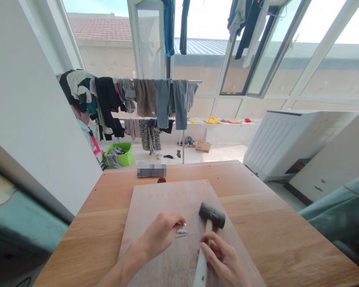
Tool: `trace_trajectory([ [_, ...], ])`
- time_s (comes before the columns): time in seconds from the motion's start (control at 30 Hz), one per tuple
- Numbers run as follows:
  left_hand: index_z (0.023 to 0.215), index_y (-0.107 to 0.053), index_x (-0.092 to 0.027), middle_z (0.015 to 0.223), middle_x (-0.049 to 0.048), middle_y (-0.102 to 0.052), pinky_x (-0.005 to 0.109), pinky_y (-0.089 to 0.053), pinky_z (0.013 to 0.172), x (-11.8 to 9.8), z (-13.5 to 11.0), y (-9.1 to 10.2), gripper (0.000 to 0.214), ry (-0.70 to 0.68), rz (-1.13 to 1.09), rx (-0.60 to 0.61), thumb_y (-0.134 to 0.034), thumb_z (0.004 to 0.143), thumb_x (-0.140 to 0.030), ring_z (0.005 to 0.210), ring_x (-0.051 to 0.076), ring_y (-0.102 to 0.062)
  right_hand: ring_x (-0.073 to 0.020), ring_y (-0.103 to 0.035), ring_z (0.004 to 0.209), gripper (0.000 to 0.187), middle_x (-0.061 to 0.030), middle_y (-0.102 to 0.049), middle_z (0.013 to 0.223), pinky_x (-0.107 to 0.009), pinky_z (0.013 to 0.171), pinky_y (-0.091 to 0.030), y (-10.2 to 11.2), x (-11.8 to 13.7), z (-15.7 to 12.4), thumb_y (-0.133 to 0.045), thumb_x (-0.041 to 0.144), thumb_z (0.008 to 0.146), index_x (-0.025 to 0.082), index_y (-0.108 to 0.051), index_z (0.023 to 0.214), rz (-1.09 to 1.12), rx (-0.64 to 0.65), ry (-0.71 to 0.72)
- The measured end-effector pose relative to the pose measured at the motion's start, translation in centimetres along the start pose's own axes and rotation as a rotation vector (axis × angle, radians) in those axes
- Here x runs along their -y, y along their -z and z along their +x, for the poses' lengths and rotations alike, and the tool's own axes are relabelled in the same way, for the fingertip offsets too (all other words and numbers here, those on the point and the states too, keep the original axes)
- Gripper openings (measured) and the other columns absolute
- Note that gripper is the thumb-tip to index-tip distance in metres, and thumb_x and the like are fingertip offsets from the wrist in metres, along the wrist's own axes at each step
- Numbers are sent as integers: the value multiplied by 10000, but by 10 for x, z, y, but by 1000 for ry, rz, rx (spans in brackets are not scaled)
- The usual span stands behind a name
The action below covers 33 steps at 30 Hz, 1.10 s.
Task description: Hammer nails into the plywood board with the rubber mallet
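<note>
L hand (163, 231) pinches nail (184, 224) beside loose nails (181, 234) on board (170, 201); R hand (223, 257) clasps mallet (212, 215), long axis running fwd.

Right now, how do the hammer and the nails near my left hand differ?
The hammer is far bigger, with a black head and pale handle; the nails are small, slim and silvery. Your right hand holds the hammer, while the nails lie loose beneath your left hand. Both appear against the board.

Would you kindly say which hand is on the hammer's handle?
The right hand: it holds the hammer; the left hand is apart from it, near nails on the board.
</note>
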<state>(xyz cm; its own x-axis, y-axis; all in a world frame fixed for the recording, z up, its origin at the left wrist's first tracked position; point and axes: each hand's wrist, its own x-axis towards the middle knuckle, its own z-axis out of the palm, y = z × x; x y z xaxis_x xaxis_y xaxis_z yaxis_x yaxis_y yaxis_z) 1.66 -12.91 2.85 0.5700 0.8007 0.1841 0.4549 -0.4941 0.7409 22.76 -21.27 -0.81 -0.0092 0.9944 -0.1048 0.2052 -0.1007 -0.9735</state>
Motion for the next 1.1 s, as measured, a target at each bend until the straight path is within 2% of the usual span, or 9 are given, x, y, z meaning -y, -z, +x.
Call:
trace_trajectory([
  [0.17,986,-706,-183,953,19,-750,216,-508,820,3,-3,-1,242,2,-12,-26,-562,871,-27,882,152,-700,-79,-356,461,539,89,-328,564,-159,381,-334,-5,2,-2,-555,728,818,198,-639,872,12,-53,-8],
  [0.3,1018,-680,-185,976,36,-731,238,-513,840,0,-2,2,195,-22,-31,-110,-542,912,-98,900,157,-690,-79,-361,443,530,86,-356,552,-170,381,-331,-5,1,-2,-563,722,812,201,-642,866,11,-63,-4],
  [0.43,1084,-647,-180,957,39,-710,242,-522,794,-1,8,8,203,-6,-52,-169,-513,934,-155,809,139,-676,-81,-359,452,496,94,-334,556,-177,405,-323,1,0,-2,-577,694,816,205,-638,870,16,-38,-14],
  [0.53,1022,-663,-177,913,32,-712,244,-517,760,5,23,10,172,18,-18,-151,-532,912,-166,761,138,-654,-100,-398,488,446,90,-362,540,-189,448,-351,9,2,-2,-586,665,820,221,-629,842,4,-73,-13],
  [0.67,952,-681,-164,877,37,-715,264,-509,775,17,51,5,173,39,59,-137,-556,845,-110,779,156,-642,-143,-536,516,461,49,-599,619,-227,477,-442,15,9,-1,-518,695,848,247,-570,943,101,-122,-81],
  [0.77,928,-689,-150,883,51,-713,275,-510,790,24,73,-3,213,29,87,-131,-546,800,-56,782,163,-642,-152,-607,502,501,32,-676,734,-261,494,-501,15,15,1,-531,714,837,255,-496,1036,183,-134,-99],
  [0.9,861,-704,-145,894,71,-694,288,-505,827,29,101,-14,221,-36,93,-115,-529,792,-29,840,180,-643,-147,-599,408,549,46,-694,720,-233,390,-433,13,17,4,-570,722,812,280,-395,1087,211,-198,-148],
  [1.0,825,-710,-139,873,70,-678,283,-500,806,35,119,-23,269,-65,77,-111,-500,756,14,808,168,-630,-137,-566,380,521,71,-661,666,-219,359,-411,11,14,4,-553,714,834,296,-365,1083,250,-265,-144],
  [1.1,904,-709,-136,811,38,-689,252,-501,733,42,135,-34,303,-68,-51,-85,-521,726,21,731,142,-619,-129,-553,371,491,77,-643,630,-211,361,-412,10,13,4,-518,701,870,293,-346,1083,252,-281,-113],
])
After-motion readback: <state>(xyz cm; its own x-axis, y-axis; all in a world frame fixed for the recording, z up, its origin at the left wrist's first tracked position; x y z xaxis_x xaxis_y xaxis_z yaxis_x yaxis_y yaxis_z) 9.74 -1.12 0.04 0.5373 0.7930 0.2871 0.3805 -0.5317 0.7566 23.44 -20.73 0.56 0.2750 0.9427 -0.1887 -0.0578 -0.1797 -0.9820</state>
